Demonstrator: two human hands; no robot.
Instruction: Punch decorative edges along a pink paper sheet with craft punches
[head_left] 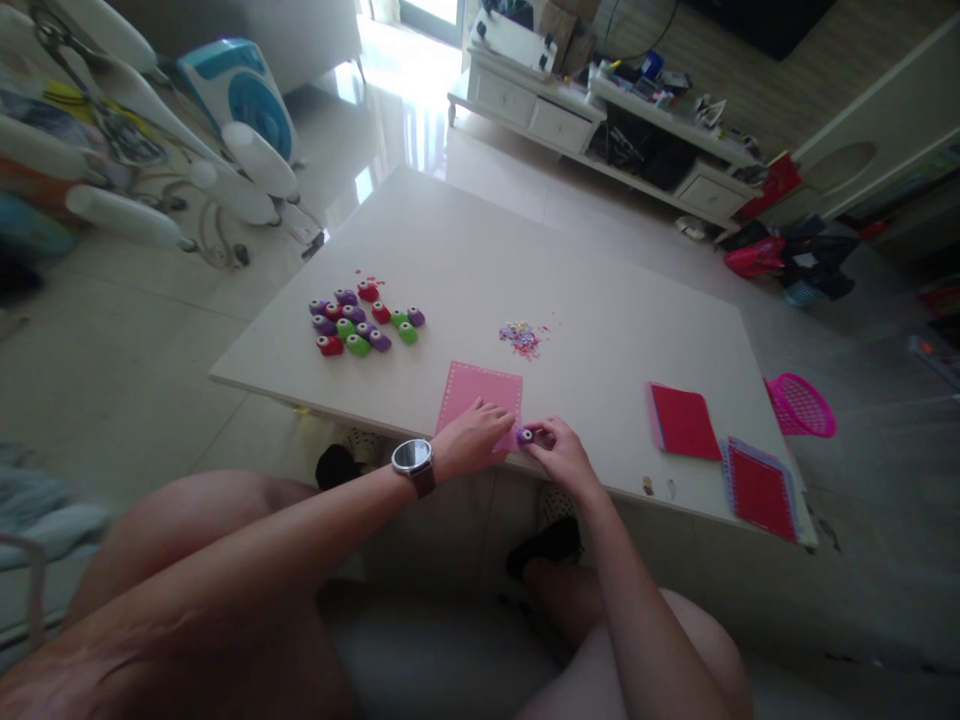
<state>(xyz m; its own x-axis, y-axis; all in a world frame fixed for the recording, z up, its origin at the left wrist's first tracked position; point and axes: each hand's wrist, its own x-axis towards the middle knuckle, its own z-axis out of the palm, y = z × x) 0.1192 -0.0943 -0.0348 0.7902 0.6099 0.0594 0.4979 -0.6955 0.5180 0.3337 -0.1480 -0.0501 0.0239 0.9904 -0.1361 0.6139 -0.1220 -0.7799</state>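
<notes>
Hands (480,438) (564,456) at pink sheet (480,390), purple punch (525,436), watch (413,458) illegible

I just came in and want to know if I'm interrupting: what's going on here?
Someone seated at the low table has the left hand flat on a pink sheet and the right hand holding a small purple punch at its edge. Rows of small marks run along the sheet's borders. Beyond it lies a scatter of tiny paper bits. More red, green and purple punches stand to the left; red sheets lie to the right.
</notes>
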